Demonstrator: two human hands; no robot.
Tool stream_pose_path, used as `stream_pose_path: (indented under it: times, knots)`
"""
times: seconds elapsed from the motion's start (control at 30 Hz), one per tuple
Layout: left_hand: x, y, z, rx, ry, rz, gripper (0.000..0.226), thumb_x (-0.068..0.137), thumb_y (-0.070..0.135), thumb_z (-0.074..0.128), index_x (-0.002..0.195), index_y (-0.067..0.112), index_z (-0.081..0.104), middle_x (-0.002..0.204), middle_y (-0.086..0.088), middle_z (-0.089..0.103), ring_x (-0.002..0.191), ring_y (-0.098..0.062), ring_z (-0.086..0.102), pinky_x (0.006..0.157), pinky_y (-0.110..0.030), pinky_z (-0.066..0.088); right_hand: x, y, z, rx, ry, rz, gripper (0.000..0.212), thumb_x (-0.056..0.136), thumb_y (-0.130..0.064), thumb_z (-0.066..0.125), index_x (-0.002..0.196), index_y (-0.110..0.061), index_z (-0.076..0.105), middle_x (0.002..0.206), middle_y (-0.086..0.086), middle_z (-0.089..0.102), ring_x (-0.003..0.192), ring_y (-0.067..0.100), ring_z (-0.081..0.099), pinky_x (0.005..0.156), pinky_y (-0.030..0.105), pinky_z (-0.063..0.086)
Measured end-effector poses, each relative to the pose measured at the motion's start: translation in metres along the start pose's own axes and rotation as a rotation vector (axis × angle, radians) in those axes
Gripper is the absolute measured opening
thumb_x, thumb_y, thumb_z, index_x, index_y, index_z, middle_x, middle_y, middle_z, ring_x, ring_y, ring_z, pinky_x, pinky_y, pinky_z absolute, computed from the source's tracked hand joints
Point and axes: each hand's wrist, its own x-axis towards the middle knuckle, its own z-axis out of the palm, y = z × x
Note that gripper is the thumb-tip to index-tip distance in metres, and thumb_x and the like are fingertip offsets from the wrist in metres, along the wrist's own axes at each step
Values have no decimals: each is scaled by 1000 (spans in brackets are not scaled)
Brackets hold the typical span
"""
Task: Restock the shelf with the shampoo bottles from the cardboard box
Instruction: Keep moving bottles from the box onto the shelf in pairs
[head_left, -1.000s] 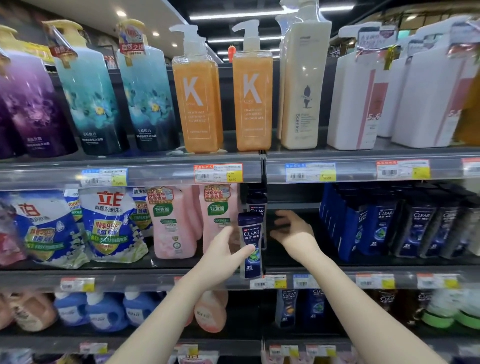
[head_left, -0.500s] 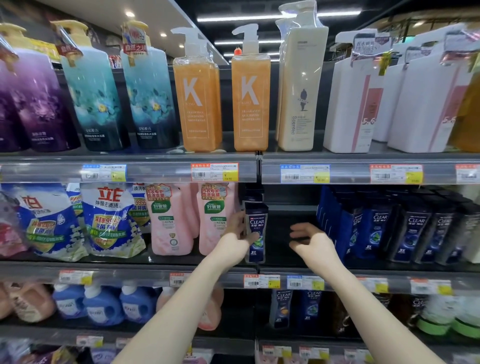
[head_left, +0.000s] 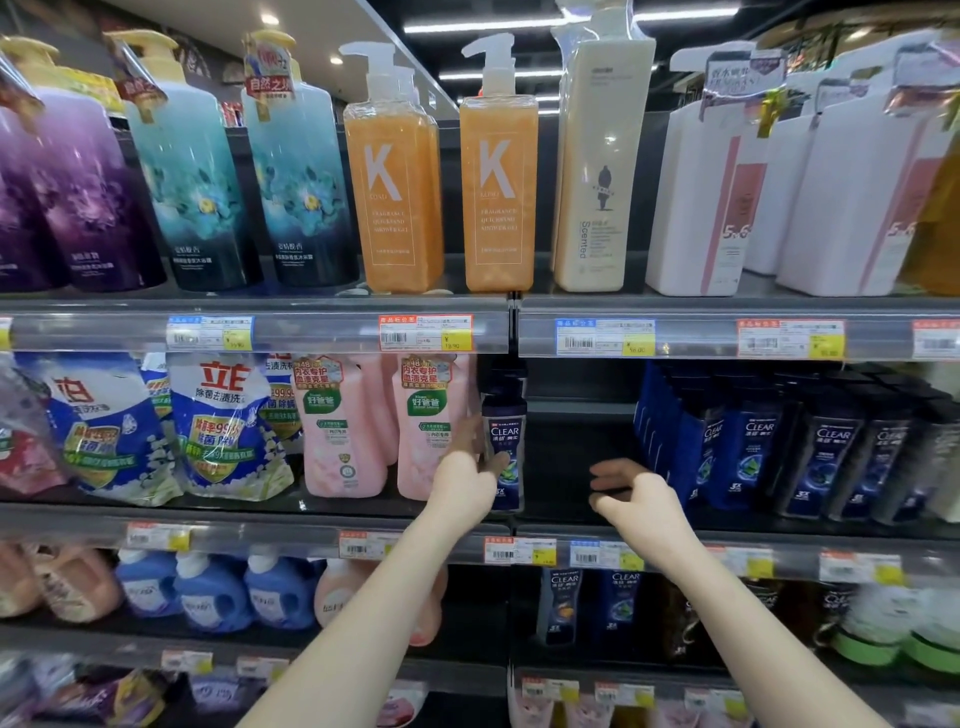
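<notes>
The left hand (head_left: 465, 483) has its grip closed round a dark blue shampoo bottle (head_left: 505, 441) marked CLEAR. The thumb lies across the lower front of the label. The fingers reach behind the bottle and are blurred, so how they sit cannot be made out. The bottle stands upright where the two bays of the middle shelf (head_left: 280, 535) meet, close to the front edge and just beside the pink pouches (head_left: 431, 431). The hand hides its lower left side, and whether its base rests on the shelf cannot be told. Behind it a second dark bottle shows only its top.

The right hand (head_left: 631, 493) hovers in the dark gap to the right, apart from the bottle. Its grip is slack, the fingers loosely curled and blurred, holding nothing. Beyond the gap stands a row of CLEAR bottles (head_left: 753, 452); the furthest ones are smeared. Both bare forearms are cut off at the bottom of the view.

The shelving is grey metal with price tags (head_left: 426, 332) along its front edges, their print unreadable. The upper shelf (head_left: 322, 332) carries tall pump bottles (head_left: 498, 192). Blue-and-white refill bags (head_left: 223, 426) sit toward the left end of the middle shelf. Overhead, strip lights (head_left: 493, 23) and round spots shine on a shop ceiling.
</notes>
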Motion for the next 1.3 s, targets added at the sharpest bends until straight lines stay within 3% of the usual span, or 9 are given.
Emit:
stream_pose_path:
  times: [0.2, 0.33, 0.47, 0.57, 0.67, 0.77, 0.9, 1.1, 1.3]
  knots:
    - [0, 0, 1, 89, 25, -32, 50, 103, 11, 61, 146, 29, 43, 117, 1, 66, 104, -21, 61, 86, -32, 48, -4, -3, 7, -24, -20, 2, 31, 90, -14, 68, 118, -28, 66, 105, -11, 71, 95, 5, 65, 79, 21, 49]
    - [-2, -3, 2, 191, 51, -93, 32, 102, 18, 62, 134, 15, 56, 120, -7, 70, 108, -29, 67, 86, -38, 56, -6, -2, 10, -41, -34, 3, 31, 89, -14, 68, 118, -27, 67, 103, -12, 71, 94, 4, 65, 77, 18, 49]
    - [-10, 0, -2, 270, 82, -91, 28, 101, 26, 65, 125, 13, 62, 116, -8, 73, 102, -30, 70, 83, -38, 57, -8, -5, 11, -48, -26, -2, 32, 89, -13, 67, 118, -26, 67, 103, -11, 71, 94, 5, 66, 80, 20, 50]
    - [-29, 8, -11, 546, 112, 5, 17, 101, 29, 62, 110, 16, 55, 112, -4, 70, 98, -28, 69, 76, -38, 54, -10, -8, 11, -74, -20, -6, 33, 90, -13, 66, 120, -25, 67, 105, -13, 71, 97, 3, 66, 88, 23, 53]
    - [-61, 7, -17, 724, 134, 280, 30, 101, 34, 56, 127, 19, 53, 116, -1, 63, 106, -23, 64, 78, -36, 51, -15, -9, 12, -117, -10, -6, 39, 91, -15, 65, 129, -24, 64, 115, -11, 70, 105, 4, 64, 95, 22, 50]
    - [-84, -3, -9, 750, -131, 460, 41, 100, 36, 54, 139, 25, 52, 126, 3, 60, 114, -19, 60, 91, -33, 52, -26, -8, 14, -203, 10, -2, 48, 93, -18, 64, 140, -22, 57, 132, -6, 66, 121, 10, 61, 102, 22, 45]
    - [-90, -17, 24, 820, -480, 418, 55, 101, 40, 49, 153, 27, 40, 147, 0, 53, 129, -24, 56, 103, -40, 50, -53, 6, 4, -344, 17, 18, 55, 94, -22, 62, 148, -22, 50, 141, -1, 62, 129, 17, 57, 107, 31, 46]
    - [-112, -15, 110, 756, -740, 456, 67, 101, 42, 48, 163, 26, 28, 163, -3, 42, 142, -26, 50, 112, -41, 47, -122, 68, -48, -492, 45, 184, 59, 96, -28, 59, 153, -21, 44, 150, 0, 54, 134, 18, 53, 110, 33, 45]
    - [-175, 17, 224, 838, -915, 545, 60, 102, 38, 44, 159, 22, 34, 154, -9, 50, 131, -34, 56, 104, -44, 50, -219, 155, -148, -546, 151, 427, 60, 95, -26, 55, 153, -23, 42, 136, 4, 65, 120, 26, 63, 90, 35, 50]
